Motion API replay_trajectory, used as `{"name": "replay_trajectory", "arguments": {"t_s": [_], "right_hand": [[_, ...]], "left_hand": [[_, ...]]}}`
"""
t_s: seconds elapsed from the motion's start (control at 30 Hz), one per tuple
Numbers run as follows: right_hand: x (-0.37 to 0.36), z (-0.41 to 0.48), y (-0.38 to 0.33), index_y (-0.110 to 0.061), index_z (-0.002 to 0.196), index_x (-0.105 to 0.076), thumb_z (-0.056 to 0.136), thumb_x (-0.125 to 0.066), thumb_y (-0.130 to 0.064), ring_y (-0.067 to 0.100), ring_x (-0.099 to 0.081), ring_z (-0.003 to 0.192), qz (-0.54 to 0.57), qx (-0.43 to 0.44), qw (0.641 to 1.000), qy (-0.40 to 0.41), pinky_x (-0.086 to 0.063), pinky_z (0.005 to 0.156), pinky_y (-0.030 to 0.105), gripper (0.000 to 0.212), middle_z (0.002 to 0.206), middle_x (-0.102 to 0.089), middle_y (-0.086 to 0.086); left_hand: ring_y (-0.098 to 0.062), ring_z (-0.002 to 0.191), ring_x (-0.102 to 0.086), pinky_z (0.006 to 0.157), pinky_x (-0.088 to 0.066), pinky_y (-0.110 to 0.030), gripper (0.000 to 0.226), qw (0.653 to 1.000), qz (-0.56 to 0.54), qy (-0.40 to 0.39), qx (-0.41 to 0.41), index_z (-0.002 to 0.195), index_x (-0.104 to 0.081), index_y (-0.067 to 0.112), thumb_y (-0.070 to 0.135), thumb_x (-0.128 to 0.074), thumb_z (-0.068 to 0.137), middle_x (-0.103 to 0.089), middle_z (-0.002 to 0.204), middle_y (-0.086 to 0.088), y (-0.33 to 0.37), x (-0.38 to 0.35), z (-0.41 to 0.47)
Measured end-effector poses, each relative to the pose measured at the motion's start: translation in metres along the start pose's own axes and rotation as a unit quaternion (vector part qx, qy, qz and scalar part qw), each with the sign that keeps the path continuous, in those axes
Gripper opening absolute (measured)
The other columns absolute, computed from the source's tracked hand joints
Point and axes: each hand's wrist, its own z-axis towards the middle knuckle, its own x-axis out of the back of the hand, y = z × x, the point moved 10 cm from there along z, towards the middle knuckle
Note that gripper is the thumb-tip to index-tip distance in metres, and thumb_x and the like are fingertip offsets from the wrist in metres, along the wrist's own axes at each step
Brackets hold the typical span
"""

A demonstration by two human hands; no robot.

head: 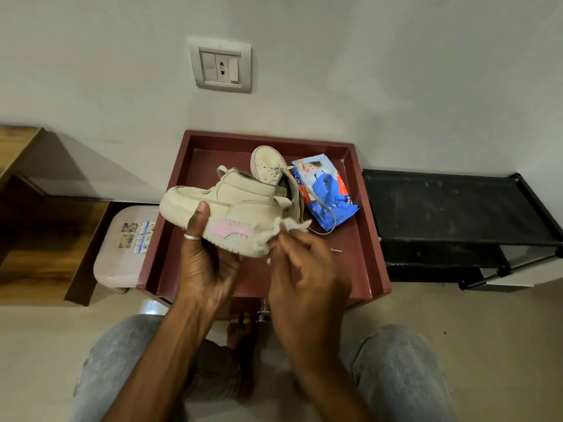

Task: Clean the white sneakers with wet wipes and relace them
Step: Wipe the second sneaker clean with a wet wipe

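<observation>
Head view: left hand grips sneaker from below.

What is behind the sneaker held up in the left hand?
The second sneaker sits in the red tray, toe toward the wall; only its front shows, the rest is covered by the held sneaker in the left hand.
</observation>
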Motion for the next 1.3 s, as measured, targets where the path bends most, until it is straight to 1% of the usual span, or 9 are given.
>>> {"name": "replay_trajectory", "arguments": {"t_s": [0.13,0.23,0.37,0.67,0.83,0.97,1.07,1.2,1.3], "right_hand": [[0.016,0.027,0.001,-0.008,0.116,-0.07,0.09,-0.07,-0.01,-0.007,-0.059,0.097,-0.015,-0.004,0.998,0.065,-0.046,0.082,0.004,0.026,0.108,-0.066,-0.003],[0.01,0.01,-0.001,-0.011,0.115,-0.071,0.091,-0.07,-0.011,-0.005,-0.061,0.098,-0.015,-0.002,1.0,0.012,-0.05,0.081,0.008,0.025,0.108,-0.066,-0.002],[-0.003,-0.016,-0.004,-0.013,0.094,-0.076,0.088,-0.071,-0.011,0.003,-0.063,0.079,-0.029,-0.003,0.998,-0.06,-0.052,0.066,0.018,0.008,0.091,-0.065,-0.006],[0.018,0.032,-0.003,-0.013,0.101,-0.073,0.09,-0.073,-0.015,-0.001,-0.063,0.089,-0.009,0.0,0.999,0.034,-0.05,0.074,0.008,0.011,0.097,-0.069,-0.003],[0.014,0.038,0.012,-0.034,0.1,-0.069,0.091,-0.069,-0.02,0.002,-0.067,0.097,0.142,-0.11,0.983,-0.046,-0.057,0.078,0.023,0.017,0.095,-0.072,-0.017],[0.019,0.032,0.022,-0.028,0.101,-0.074,0.09,-0.068,-0.015,0.0,-0.068,0.098,0.147,-0.132,0.974,-0.108,-0.057,0.082,0.023,0.018,0.096,-0.074,-0.017],[0.012,0.023,0.031,-0.03,0.101,-0.075,0.088,-0.071,-0.018,-0.003,-0.068,0.093,0.103,-0.149,0.97,-0.163,-0.056,0.083,0.022,0.018,0.093,-0.074,-0.019],[0.002,0.015,0.026,-0.051,0.093,-0.068,0.084,-0.075,-0.032,-0.019,-0.06,0.089,-0.035,-0.1,0.968,-0.229,-0.047,0.077,0.005,0.022,0.078,-0.06,-0.039],[-0.003,0.015,0.032,-0.046,0.101,-0.072,0.086,-0.073,-0.028,-0.013,-0.064,0.087,-0.047,-0.115,0.965,-0.231,-0.052,0.078,0.012,0.024,0.088,-0.069,-0.032]], "left_hand": [[-0.031,0.129,-0.06,0.106,-0.049,-0.049,0.086,1.0,0.022,-0.008,0.017,0.138,-0.06,0.011,0.039,-0.091,0.063,-0.061,0.141,-0.016,-0.011,-0.011,-0.005],[-0.033,0.134,-0.055,0.11,-0.045,-0.051,0.091,1.0,0.012,0.0,0.015,0.144,-0.055,0.011,0.04,-0.091,0.065,-0.057,0.145,-0.017,-0.008,-0.004,-0.004],[-0.034,0.143,-0.045,0.12,-0.033,-0.05,0.101,0.999,-0.021,0.003,0.04,0.152,-0.045,0.012,0.04,-0.091,0.067,-0.046,0.155,-0.017,-0.003,0.009,0.003],[-0.03,0.136,-0.053,0.109,-0.046,-0.052,0.086,0.997,-0.01,-0.036,0.068,0.144,-0.056,0.014,0.034,-0.09,0.067,-0.053,0.15,-0.013,-0.014,-0.004,-0.003],[-0.027,0.118,-0.066,0.103,-0.052,-0.048,0.076,0.993,0.012,-0.09,0.077,0.134,-0.065,0.014,0.029,-0.092,0.064,-0.069,0.129,-0.01,-0.011,-0.006,-0.01],[-0.029,0.114,-0.064,0.102,-0.052,-0.047,0.071,0.993,0.021,-0.103,0.06,0.135,-0.06,0.011,0.018,-0.082,0.069,-0.068,0.122,-0.011,-0.007,-0.007,-0.011],[-0.03,0.115,-0.062,0.103,-0.051,-0.047,0.051,0.997,0.022,-0.058,0.044,0.137,-0.058,0.013,0.039,-0.051,0.093,-0.066,0.123,-0.011,-0.006,-0.007,-0.01],[-0.029,0.093,-0.075,0.078,-0.063,-0.044,0.083,0.997,0.024,0.065,0.014,0.104,-0.081,0.014,0.078,-0.028,0.094,-0.076,0.106,-0.014,-0.002,0.006,-0.01],[-0.031,0.1,-0.074,0.085,-0.062,-0.048,0.087,0.995,0.057,0.08,0.025,0.113,-0.078,0.016,0.082,-0.026,0.091,-0.074,0.115,-0.017,-0.002,0.006,-0.009]]}}
